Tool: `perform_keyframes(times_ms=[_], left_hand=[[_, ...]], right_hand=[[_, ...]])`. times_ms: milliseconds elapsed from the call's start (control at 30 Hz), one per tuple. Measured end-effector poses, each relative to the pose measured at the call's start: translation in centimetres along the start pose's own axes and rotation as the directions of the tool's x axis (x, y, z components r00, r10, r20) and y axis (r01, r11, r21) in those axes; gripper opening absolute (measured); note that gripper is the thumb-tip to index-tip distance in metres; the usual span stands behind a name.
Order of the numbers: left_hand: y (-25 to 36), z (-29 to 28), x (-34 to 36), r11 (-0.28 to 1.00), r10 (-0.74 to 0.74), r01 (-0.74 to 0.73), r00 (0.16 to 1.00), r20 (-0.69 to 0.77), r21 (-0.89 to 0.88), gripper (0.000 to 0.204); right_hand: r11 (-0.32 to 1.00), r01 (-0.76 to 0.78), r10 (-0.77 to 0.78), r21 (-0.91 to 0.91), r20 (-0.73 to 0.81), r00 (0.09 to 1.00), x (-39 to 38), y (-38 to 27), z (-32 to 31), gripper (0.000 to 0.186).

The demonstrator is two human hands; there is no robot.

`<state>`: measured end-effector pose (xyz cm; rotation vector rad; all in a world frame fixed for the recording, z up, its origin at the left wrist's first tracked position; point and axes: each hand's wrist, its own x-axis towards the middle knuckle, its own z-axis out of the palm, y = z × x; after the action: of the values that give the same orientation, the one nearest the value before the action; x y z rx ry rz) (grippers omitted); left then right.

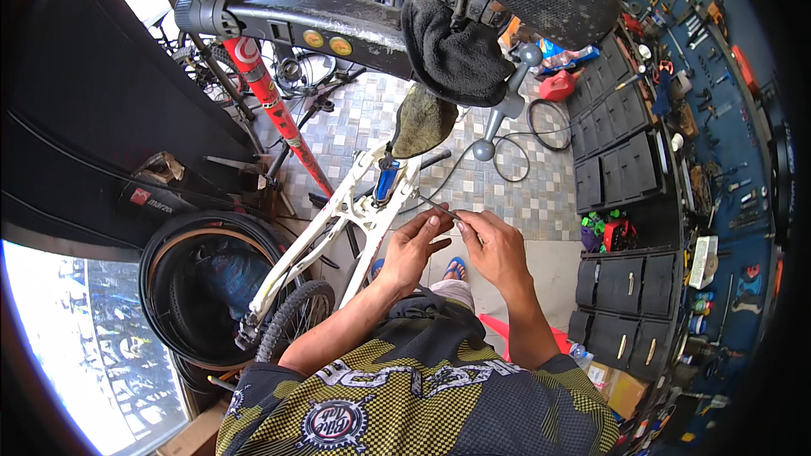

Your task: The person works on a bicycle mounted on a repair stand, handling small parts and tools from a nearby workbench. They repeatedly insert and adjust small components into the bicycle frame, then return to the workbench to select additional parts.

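A white bicycle frame [378, 228] with a blue shock [388, 179] hangs in a repair stand [338, 21] at centre left. My left hand [410, 255] and my right hand [497, 257] are closed on a thin dark cable or rod [439, 209] just right of the frame. It runs up toward the frame; I cannot make out exactly where it ends. A dark cloth [448, 59] is draped over the stand's arm above, with a worn padded piece [422, 122] below it. A knobby tyre [300, 325] sits at the frame's lower left.
Tyres [160, 287] stack at the left beside a bright window [76, 346]. On the right are black drawers [617, 169] and a blue tool wall [726, 143]. A red jug [557, 86] and looped hoses [515, 160] lie on the tiled floor [481, 203]; more bicycles stand behind.
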<state>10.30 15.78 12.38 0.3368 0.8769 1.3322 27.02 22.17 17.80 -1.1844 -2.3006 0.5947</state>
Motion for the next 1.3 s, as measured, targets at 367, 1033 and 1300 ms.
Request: perform_keyframes(times_ms=[367,1033,1300], left_hand=[[-1.7,0.9,1.7,0.966,0.202,-0.189,0.977,0.061,-0.175,0.031],[-1.9,1.8,2.0,0.942,0.153,-0.144,0.988,0.007,-0.303,0.014],[-1.7,2.5,1.8,0.951,0.122,-0.138,0.990,-0.075,-0.276,0.014]], right_hand=[[0.936,-0.250,0.144,0.247,0.377,0.915,1.8,0.9,-1.2,0.027],[-0.430,-0.458,0.073,0.778,0.535,0.842,-5.5,7.3,-2.5,0.034],[0.982,0.171,-0.170,0.075,-0.022,0.985,-6.9,6.0,-4.5,0.038]])
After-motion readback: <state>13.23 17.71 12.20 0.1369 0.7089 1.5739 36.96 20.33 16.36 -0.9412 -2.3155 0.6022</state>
